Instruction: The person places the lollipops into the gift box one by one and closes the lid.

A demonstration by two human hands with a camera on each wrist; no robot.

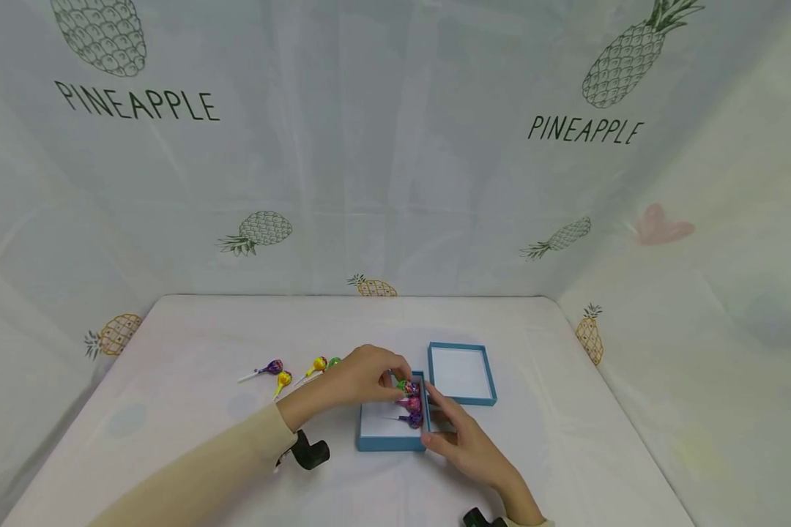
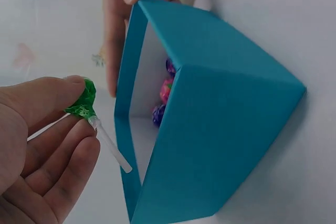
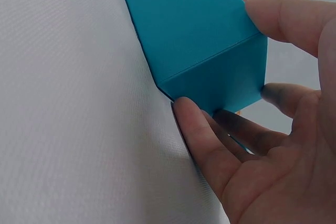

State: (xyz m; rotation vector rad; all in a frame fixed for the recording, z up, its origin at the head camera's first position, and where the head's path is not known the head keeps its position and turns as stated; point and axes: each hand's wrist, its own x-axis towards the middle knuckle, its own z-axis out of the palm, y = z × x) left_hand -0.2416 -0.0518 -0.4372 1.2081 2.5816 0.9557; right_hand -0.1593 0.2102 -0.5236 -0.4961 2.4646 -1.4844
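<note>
A blue box [image 1: 392,442] sits on the white table with several wrapped lollipops [image 1: 410,404] along its right inner wall. My left hand [image 1: 369,377] pinches a green lollipop [image 2: 83,102] by its head over the box's far right corner; the white stick [image 2: 111,150] points down toward the box [image 2: 210,129]. My right hand [image 1: 458,432] rests against the box's right wall, thumb on the rim and fingers along the outside [image 3: 210,145]. The box [image 3: 199,40] fills the right wrist view.
The blue lid [image 1: 462,373] lies open side up just right of the box. Several loose lollipops [image 1: 283,373] lie on the table to the left. Pineapple-print cloth walls stand behind and on both sides.
</note>
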